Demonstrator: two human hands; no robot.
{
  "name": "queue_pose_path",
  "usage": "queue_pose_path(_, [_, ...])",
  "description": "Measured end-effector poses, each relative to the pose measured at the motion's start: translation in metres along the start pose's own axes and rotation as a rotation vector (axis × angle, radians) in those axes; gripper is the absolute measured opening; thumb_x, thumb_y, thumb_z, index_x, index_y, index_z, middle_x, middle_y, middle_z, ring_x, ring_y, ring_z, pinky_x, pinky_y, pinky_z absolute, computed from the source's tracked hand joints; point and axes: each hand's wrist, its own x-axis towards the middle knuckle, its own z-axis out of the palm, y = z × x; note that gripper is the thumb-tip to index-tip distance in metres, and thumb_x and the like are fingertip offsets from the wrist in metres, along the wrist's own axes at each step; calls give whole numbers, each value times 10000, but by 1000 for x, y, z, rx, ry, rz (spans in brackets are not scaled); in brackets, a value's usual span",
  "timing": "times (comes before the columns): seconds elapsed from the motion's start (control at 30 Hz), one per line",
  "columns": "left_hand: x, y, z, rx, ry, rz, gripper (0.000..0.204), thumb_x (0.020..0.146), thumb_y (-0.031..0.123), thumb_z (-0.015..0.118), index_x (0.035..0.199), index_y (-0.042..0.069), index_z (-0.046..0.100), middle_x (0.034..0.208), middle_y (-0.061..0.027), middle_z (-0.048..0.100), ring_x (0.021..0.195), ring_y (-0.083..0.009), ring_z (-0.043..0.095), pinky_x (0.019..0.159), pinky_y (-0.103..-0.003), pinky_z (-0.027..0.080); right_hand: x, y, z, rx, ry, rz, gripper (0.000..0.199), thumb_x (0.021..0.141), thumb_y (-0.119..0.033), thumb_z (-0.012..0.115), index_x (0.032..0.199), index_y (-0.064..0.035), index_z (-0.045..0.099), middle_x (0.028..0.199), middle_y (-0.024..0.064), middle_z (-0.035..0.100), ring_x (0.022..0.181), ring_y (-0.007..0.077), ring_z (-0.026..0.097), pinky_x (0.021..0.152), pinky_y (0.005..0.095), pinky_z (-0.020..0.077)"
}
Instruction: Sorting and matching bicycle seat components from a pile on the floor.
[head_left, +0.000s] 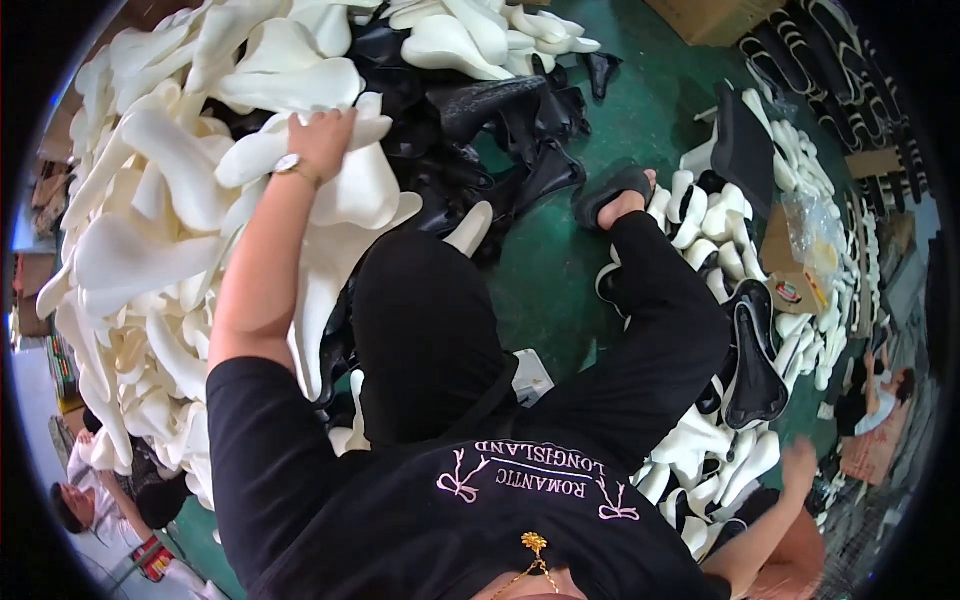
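Black shirt fabric (420,520) fills the lower centre of the frame, closest to the lens. Left hand (322,140), upper centre-left, is closed over the edge of a cream foam saddle pad (345,180) lying on top of the large cream pile (150,240) at frame left. A wristwatch (288,163) sits just below the grip. Right hand (800,465), lower right, is blurred; whether its fingers are spread or closed cannot be told, and it hovers near smaller cream pieces (720,440).

Handling: the pad appears light, soft and slightly springy, unlikely to break; the wide rear edge offers the best hold. Neighbouring pads overlap it and may drag along.

Clearance: black saddle covers (500,130) lie just right of the pile. Bare green floor (560,260) between the raised knees gives the only open room.
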Motion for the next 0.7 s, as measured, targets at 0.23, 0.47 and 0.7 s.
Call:
queue_pose_path(0.23, [-31,-57,-85,-451,754,-434,533,765,359,753,1088,-33,591,1018,-130,635,913,-307,605,832,-380,472,186,-367,-62,798,-180,-328,345,841,-146,655,1174,-67,611,979,112,688,895,189,660,802,312,506])
queue_pose_path(0.47, [-120,-109,-21,-2761,800,145,619,895,478,536,1259,-21,499,1204,-198,580,1155,-337,526,1046,-505,370,230,-677,90,1072,-712,-565,388,800,-132,580,1185,-111,627,1193,121,626,1124,288,576,967,360,447])
queue_pose_path(0.7, [-131,-41,62,-2827,625,-122,571,908,422,452,1309,16,447,1241,-197,529,1225,-331,441,1145,-573,148,216,-710,138,981,-383,-300,341,794,-75,526,1096,-113,679,1077,148,663,1018,330,620,906,404,480])
